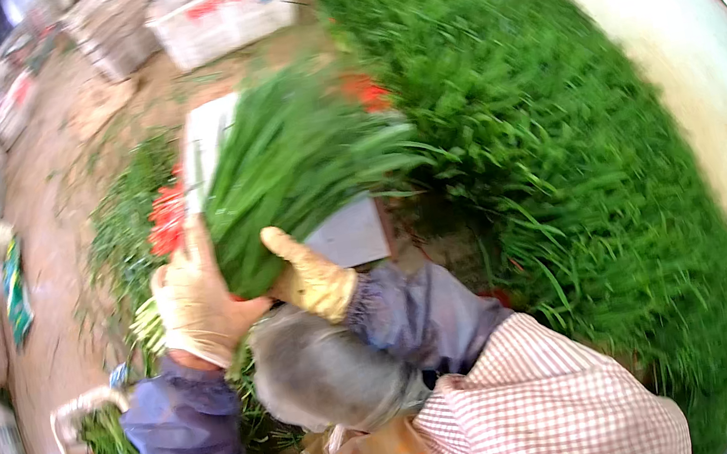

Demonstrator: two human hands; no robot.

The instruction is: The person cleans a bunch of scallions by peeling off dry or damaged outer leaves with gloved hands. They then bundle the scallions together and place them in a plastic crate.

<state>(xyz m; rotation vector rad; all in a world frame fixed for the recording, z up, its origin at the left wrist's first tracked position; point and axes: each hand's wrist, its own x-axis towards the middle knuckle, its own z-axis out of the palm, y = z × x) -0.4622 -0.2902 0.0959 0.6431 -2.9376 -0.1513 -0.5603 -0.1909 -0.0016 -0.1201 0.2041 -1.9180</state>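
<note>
A bunch of long green leaves, apparently Chinese chives [292, 145], lies fanned over a white board [346, 233]. My left hand [199, 301], in a pale thin glove, presses the near left side of the bunch. From the right, my right hand [310, 272], in a yellowish glove, closes round its near end with the thumb on top. The cut ends are hidden between my hands. Beside the board's left edge hangs a cluster of red ties [167, 216]; more red strips [366, 89] show at its far right. The leaf tips are blurred.
A large heap of green leaves [579, 176] fills the right side along a pale wall [646, 21]. White crates [228, 22] stand at the back. Loose trimmings [131, 215] cover the floor at left. A white-rimmed container [66, 414] holds greens at lower left.
</note>
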